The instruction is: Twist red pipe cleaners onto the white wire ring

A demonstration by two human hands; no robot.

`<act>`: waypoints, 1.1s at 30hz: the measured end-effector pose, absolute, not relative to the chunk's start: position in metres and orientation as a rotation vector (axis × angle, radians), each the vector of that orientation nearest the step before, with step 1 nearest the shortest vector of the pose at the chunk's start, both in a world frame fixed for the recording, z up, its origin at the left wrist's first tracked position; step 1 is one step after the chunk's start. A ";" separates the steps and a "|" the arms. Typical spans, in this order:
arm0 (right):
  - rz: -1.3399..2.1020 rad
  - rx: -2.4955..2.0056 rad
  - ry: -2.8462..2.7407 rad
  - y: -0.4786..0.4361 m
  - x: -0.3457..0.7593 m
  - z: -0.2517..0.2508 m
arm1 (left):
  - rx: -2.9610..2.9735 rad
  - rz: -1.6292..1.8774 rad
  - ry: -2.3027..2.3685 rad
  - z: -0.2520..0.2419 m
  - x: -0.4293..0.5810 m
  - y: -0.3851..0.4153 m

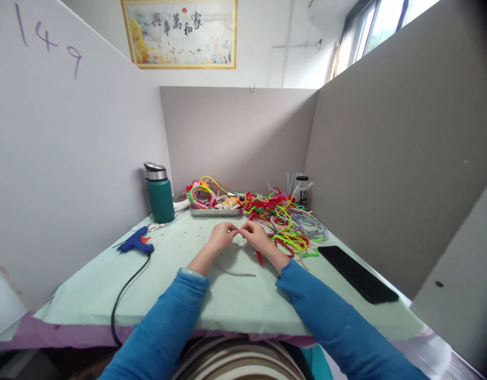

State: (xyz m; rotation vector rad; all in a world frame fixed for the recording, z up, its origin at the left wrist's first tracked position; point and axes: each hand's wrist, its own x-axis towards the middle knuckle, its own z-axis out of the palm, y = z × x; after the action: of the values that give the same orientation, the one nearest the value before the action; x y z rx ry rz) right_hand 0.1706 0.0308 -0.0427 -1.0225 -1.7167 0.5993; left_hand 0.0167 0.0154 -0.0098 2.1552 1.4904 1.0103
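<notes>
My left hand and my right hand meet over the middle of the table, fingertips pinched close together. Whatever lies between them is too small to make out. A short grey pipe cleaner rests on the cloth below my hands. By my right wrist lies a red pipe cleaner piece. Just beyond my right hand spreads a tangled heap of colourful pipe cleaners, red, yellow, green and grey.
A metal tray with craft pieces and coiled bands stands at the back. On the left are a green bottle and a blue glue gun with its black cable. A black phone lies right. Grey partitions enclose the table.
</notes>
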 end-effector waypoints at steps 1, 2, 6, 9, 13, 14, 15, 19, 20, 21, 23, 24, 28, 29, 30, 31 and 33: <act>0.602 -1.015 -1.718 0.031 0.171 -0.043 | 2.123 0.994 1.478 -0.009 0.017 0.015; 0.608 -1.008 -1.718 0.030 0.170 -0.042 | 2.088 0.985 1.465 -0.009 0.017 0.016; 0.629 -0.976 -1.709 0.027 0.170 -0.040 | 1.925 0.956 1.389 -0.010 0.016 0.015; 0.638 -0.950 -1.717 0.025 0.171 -0.039 | 1.802 0.883 1.330 -0.010 0.014 0.013; 0.645 -0.914 -1.731 0.024 0.171 -0.038 | 1.647 0.843 1.257 -0.009 0.013 0.009; 0.651 -0.904 -1.735 0.024 0.171 -0.038 | 1.624 0.837 1.234 -0.008 0.014 0.009; 0.658 -0.898 -1.738 0.025 0.171 -0.038 | 1.608 0.831 1.213 -0.008 0.014 0.008; 0.682 -0.898 -1.738 0.025 0.171 -0.037 | 1.610 0.817 1.196 -0.007 0.015 0.008; 0.685 -0.899 -1.735 0.025 0.171 -0.037 | 1.627 0.818 1.205 -0.006 0.015 0.008; 0.688 -0.900 -1.733 0.025 0.171 -0.037 | 1.652 0.818 1.216 -0.006 0.015 0.008; 0.697 -0.899 -1.736 0.024 0.171 -0.036 | 1.709 0.829 1.246 -0.006 0.015 0.007; 0.702 -0.898 -1.738 0.023 0.170 -0.035 | 1.738 0.833 1.262 -0.006 0.015 0.007; 0.712 -0.900 -1.742 0.020 0.170 -0.033 | 1.832 0.882 1.287 -0.007 0.013 0.009; 0.713 -0.902 -1.740 0.020 0.169 -0.033 | 1.854 0.901 1.287 -0.008 0.013 0.011; 0.714 -0.903 -1.738 0.019 0.169 -0.032 | 1.872 0.924 1.287 -0.009 0.013 0.012; 0.715 -0.903 -1.737 0.019 0.169 -0.032 | 1.889 0.944 1.292 -0.011 0.012 0.014; 0.714 -0.902 -1.734 0.020 0.169 -0.032 | 1.919 0.972 1.287 -0.013 0.012 0.017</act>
State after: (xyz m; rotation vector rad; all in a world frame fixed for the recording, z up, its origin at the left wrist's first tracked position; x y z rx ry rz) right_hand 0.1691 0.0196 -0.0322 -0.9018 -1.7340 0.7138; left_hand 0.0120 0.0168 -0.0129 1.9192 1.2869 0.9716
